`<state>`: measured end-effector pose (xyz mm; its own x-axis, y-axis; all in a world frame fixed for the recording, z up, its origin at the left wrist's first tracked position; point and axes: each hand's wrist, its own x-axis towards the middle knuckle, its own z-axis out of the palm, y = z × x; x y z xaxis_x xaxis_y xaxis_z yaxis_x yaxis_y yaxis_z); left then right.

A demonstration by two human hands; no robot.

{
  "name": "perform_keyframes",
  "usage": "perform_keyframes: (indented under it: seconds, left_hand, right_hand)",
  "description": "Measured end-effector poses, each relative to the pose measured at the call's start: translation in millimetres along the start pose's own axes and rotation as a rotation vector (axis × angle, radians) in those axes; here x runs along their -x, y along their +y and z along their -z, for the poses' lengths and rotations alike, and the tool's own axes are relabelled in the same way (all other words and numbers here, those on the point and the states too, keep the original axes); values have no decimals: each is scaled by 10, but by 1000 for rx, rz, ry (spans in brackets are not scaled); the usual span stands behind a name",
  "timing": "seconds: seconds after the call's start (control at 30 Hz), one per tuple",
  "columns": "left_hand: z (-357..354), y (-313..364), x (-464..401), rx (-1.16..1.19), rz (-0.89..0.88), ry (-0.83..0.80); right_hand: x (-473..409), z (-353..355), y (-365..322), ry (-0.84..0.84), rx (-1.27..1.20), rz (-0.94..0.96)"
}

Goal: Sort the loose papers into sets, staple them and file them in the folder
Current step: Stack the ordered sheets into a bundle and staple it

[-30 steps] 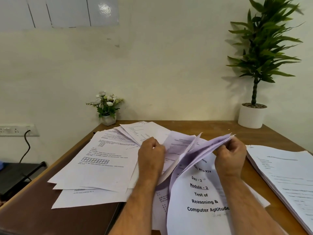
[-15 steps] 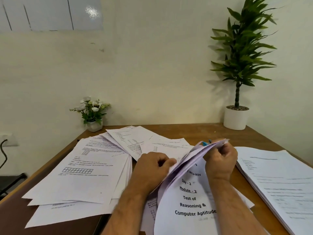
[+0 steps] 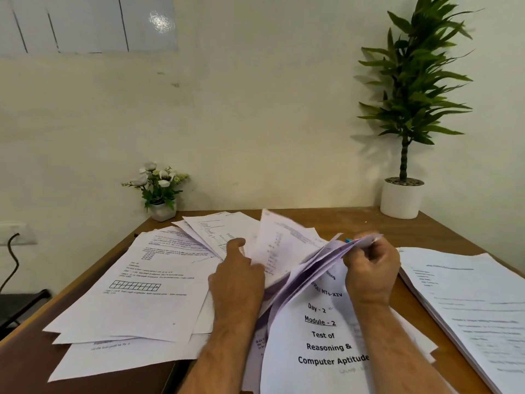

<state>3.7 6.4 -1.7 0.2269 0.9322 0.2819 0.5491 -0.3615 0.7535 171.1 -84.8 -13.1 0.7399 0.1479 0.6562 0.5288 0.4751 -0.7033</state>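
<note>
Since a sec ago the left hand has uncurled and pushed one sheet away toward 12 o'clock, so I judge sorting is still early, no stapling yet. Its fingers are now nearly straight, resting on the papers spread at 9 o'clock. The right hand pinches, fingers curled, the lifted top corner of the booklet at 6 o'clock. A stack lies at 3 o'clock.
</note>
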Motion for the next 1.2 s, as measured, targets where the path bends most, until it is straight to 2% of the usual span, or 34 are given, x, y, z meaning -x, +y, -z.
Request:
perform_keyframes:
  seconds: [0.07,0.17,0.23,0.3,0.37,0.43,0.47,0.5,0.53,0.6,0.73,0.8,0.9,1.1,1.2]
  left_hand:
    - [-15,16,18,74,-122,-55]
    - [-99,21,68,105,-322,-138]
    - [-127,-1,68,133,-345,-225]
    - [-90,-1,75,189,-341,-309]
    - [-34,40,107,366,-237,-339]
    - [-48,44,66,446,-62,-170]
    - [-74,17,13,351,-10,-50]
    - [-84,-5,-26,228,32,0]
    - [-103,-30,-58,122,67,-24]
    - [-135,-69,-118,59,127,-109]
    - [-145,-67,-140,216,178,-98]
    - [-131,-59,-139,273,161,-81]
    - [-141,-24,-94,257,19,-110]
    - [-91,76,76,317,-212,-372]
    - [-27,54,78,444,-199,-486]
  right_hand:
    - [34,-9,-74,-71,53,25]
    - [104,-15,-177,-297,140,-71]
    - [135,-4,-166,-444,216,-116]
    - [126,8,-131,-498,298,-76]
    - [108,9,-121,-508,383,-31]
    - [98,4,-102,-521,436,-13]
    - [100,1,-93,-529,450,-8]
    - [102,-3,-85,-535,465,2]
    - [102,-5,-76,-540,479,9]
    - [99,-3,-30,-548,498,21]
    - [90,-9,3,-555,497,-6]
    - [86,-18,-14,-560,488,-25]
    - [90,-30,-53,-532,466,-49]
    - [89,2,-94,-498,384,-125]
    - [82,14,-102,-513,392,-124]
